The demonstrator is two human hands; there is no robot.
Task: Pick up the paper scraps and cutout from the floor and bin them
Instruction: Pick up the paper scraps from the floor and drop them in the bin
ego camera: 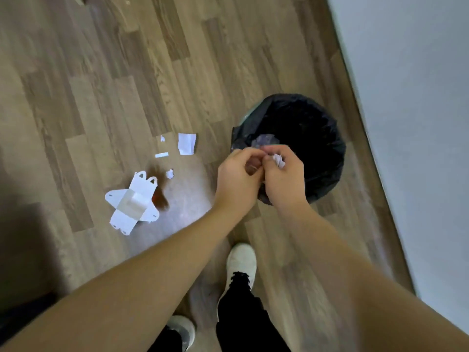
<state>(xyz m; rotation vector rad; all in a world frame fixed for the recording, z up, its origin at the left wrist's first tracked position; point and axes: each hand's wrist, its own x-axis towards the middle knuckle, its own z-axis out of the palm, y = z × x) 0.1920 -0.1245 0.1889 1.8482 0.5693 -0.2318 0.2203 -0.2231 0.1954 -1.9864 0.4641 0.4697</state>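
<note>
Currently both hands meet over the near-left rim of the round bin lined with a black plastic bag (327, 138), right of centre in the frame. The right hand (284, 179) is closed on a small crumpled white paper scrap (278, 160), pinched at the fingertips; the left hand (236, 179) has its fingers curled in against the same spot, and whether it holds any paper of its own cannot be told. A greyish crumpled wad (265, 141) already lies inside the bag, just above the hands.

Key relation: the held scrap sits directly over the bin opening, so release would likely need no further travel, only an opening of the fingers.

Remaining items lie on the wood-pattern laminate floor (101, 85), all left of the hands: the flat white cross-shaped cardboard cutout with two looped tabs (132, 203) at lower left of centre, its long axis running diagonally from lower left to upper right; a squarish white paper piece (186, 143); a thin white strip (162, 155); a tiny white fleck (162, 138); a small white crumpled bit (170, 173). The left hand is nearer to all of these. A dark brown blurred patch (161, 196) touches the cutout's right edge; its nature is unclear.

No brands, labels or legible writing visible.
</note>
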